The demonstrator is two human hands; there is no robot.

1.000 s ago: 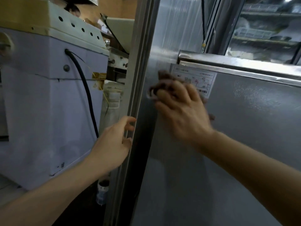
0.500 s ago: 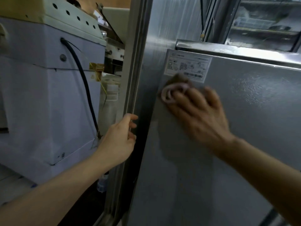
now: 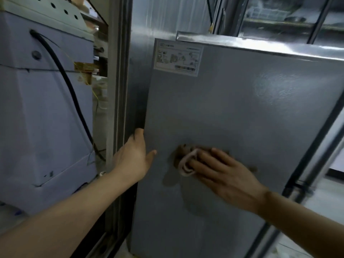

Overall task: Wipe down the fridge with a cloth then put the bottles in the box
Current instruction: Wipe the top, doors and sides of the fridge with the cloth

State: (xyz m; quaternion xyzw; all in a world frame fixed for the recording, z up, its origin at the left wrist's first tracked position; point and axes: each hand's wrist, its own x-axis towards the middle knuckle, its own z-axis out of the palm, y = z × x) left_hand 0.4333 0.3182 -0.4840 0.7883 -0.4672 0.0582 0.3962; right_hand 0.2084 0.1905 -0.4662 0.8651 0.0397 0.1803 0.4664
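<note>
At centre frame: the grey, faintly pebbled metal side panel of the fridge (image 3: 242, 118) fills the view, matte with a soft sheen toward the upper right.
Label: a white rectangular printed sticker (image 3: 177, 57) sits flat near the panel's upper left corner.
Cloth: my crumpled brown and pale pink cloth (image 3: 187, 161) lies bunched against the panel, lower centre, one rolled pale fold showing.
Right hand: my right hand (image 3: 223, 172) presses flat on the cloth, fingers nearly straight and spread a little; it curls round nothing.
Left hand: my left hand (image 3: 134, 157) rests at the panel's left edge, thumb out on the face, fingers hidden behind the edge, so I cannot tell how far they curl.
Left of frame: a pale blue-white boxy machine casing (image 3: 42, 118), smooth, with a black rubbery cable (image 3: 74, 97) curving down it.
</note>
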